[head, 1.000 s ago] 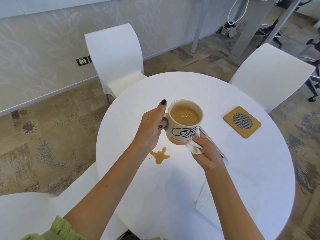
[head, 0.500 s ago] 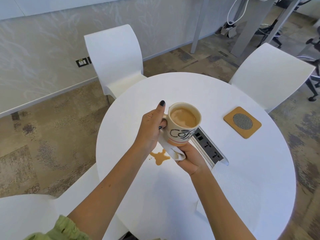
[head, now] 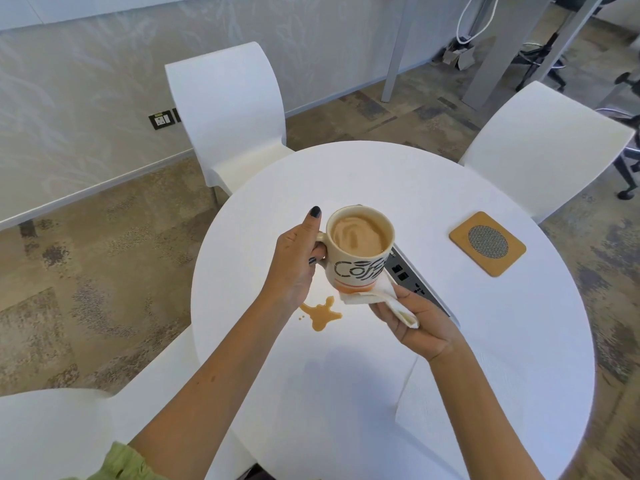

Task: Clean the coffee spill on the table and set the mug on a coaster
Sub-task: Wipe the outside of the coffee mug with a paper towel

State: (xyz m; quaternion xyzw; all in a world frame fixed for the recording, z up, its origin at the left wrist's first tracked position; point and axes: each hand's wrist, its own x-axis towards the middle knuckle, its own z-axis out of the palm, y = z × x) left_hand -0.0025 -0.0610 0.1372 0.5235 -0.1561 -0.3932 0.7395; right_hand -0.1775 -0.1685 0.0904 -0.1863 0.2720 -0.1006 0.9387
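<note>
My left hand [head: 294, 261] grips the handle of a cream mug [head: 358, 258] full of milky coffee, held above the round white table [head: 398, 188]. Under the mug's base my right hand [head: 415, 320] holds a folded white tissue [head: 374, 299] that touches the bottom of the mug. A brown coffee spill [head: 322, 315] lies on the table just below and left of the mug. The square tan coaster [head: 487, 243] with a grey mesh disc sits at the right of the table, apart from both hands.
A grey power socket strip [head: 412, 275] is set into the tabletop behind the mug. A white paper napkin [head: 433, 407] lies flat under my right forearm. White chairs stand at the far left [head: 225, 112], far right [head: 543, 147] and near left [head: 52, 434].
My right hand has shifted right along the mug's base with the tissue, uncovering the spill. The mug has tipped a little and the coffee is swirling.
</note>
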